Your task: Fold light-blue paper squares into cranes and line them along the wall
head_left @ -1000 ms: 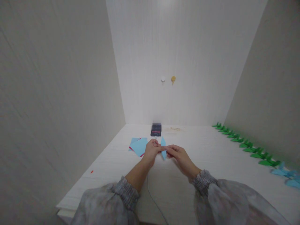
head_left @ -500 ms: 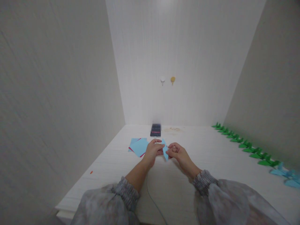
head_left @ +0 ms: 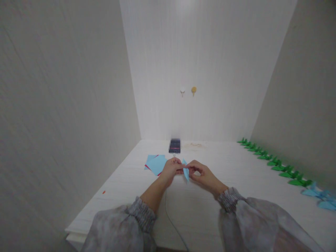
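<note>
A folded piece of light blue origami paper (head_left: 186,174) is held up between my two hands over the middle of the table. My left hand (head_left: 172,169) pinches it from the left. From the other side, the fingers of my right hand (head_left: 201,172) press on its upper part. The paper is turned nearly edge-on, so its exact folds are hard to make out. Just left of my left hand lie several flat blue paper sheets (head_left: 156,164) with red edges showing.
A phone (head_left: 174,146) stands at the back, with a cable (head_left: 169,217) running toward me. Green folded paper figures (head_left: 274,162) line the right wall, followed by light blue ones (head_left: 327,201). A small orange scrap (head_left: 104,192) lies at left. Two hooks (head_left: 193,90) are on the back wall.
My right hand's fingers have moved up and left onto the paper's upper part. The folded paper has turned more edge-on and looks narrower. My left hand stays nearly in place.
</note>
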